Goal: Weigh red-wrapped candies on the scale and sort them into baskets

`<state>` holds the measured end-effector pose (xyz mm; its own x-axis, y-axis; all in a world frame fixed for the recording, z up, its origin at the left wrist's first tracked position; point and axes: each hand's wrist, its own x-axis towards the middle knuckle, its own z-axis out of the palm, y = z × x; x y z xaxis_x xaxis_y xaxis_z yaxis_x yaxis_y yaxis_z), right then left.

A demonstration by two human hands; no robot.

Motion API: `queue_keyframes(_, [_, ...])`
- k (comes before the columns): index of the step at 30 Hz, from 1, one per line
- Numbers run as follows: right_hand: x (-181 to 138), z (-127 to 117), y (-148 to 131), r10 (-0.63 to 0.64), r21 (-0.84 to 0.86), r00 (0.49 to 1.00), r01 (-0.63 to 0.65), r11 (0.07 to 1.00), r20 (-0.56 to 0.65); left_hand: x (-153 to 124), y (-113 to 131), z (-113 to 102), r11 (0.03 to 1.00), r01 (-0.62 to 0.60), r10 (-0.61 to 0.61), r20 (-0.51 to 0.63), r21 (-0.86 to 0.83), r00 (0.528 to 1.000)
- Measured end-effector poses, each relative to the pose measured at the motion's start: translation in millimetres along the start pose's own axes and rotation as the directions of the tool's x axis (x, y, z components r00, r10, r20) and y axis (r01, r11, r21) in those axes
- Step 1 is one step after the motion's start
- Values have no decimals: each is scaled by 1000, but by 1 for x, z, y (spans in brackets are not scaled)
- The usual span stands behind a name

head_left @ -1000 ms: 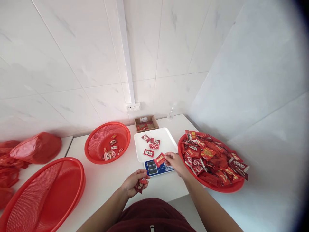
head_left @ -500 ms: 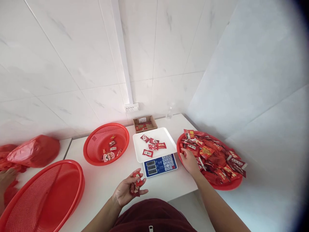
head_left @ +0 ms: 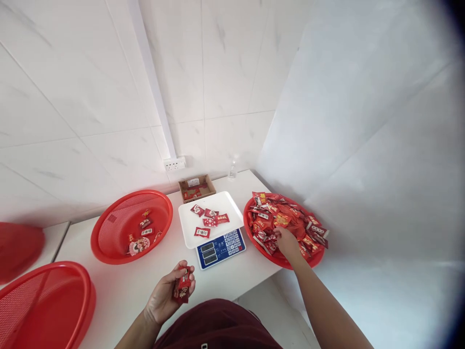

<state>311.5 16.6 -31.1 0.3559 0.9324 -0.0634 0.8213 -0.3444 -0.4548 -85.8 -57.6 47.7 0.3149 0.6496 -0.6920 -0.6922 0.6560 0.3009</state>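
Head view shows your right hand (head_left: 288,245) over the near side of a round red plastic basket (head_left: 281,263), its fingertips at a heap of glossy red wrapped packets (head_left: 300,229). The heap lies under those fingertips, ahead of them and away to the right, so your right hand is much the nearer one. Just beyond the fingertips sits an orange-and-red packet (head_left: 282,219), its long axis seemingly across your reach, though the overlapping wrappers make that hard to judge. Your right forearm slants in from the lower right, back of the hand up, thumb and forefinger drawn together; whether they pinch anything cannot be told from here. Your left hand (head_left: 163,293) is near the front edge of the smooth white table (head_left: 218,281), palm turned inward, fingers curled around a few small dark-red and bright-red packets (head_left: 184,281). Farther off, between your hands, stands a blue-and-white electronic scale (head_left: 221,248), its flat white tray (head_left: 218,201) bearing five red packets (head_left: 202,232).
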Motion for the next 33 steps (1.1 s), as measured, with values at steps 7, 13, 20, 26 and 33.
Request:
queue_keyframes(7, [15, 14, -26, -125, -23, 992, 125, 992, 11, 0, -4, 6, 1000, 13, -13, -23, 4, 1000])
queue_keyframes(13, [20, 26, -35, -33, -182, 997, 46, 982, 72, 1, -4, 4, 1000, -12, 13, -16, 8, 1000])
queue_keyframes(20, [26, 23, -58, -209, 3, 975, 210, 978, -68, 0, -7, -4, 999, -27, 26, -58, -20, 998])
queue_keyframes(26, [21, 56, -131, -456, 132, 869, 438, 889, 190, -1, -5, -4, 999, -34, 34, -21, -25, 999])
queue_keyframes(33, [-2, 105, -191, -448, -37, 854, 473, 880, 265, -8, -2, -16, 993, -74, 68, -68, -92, 995])
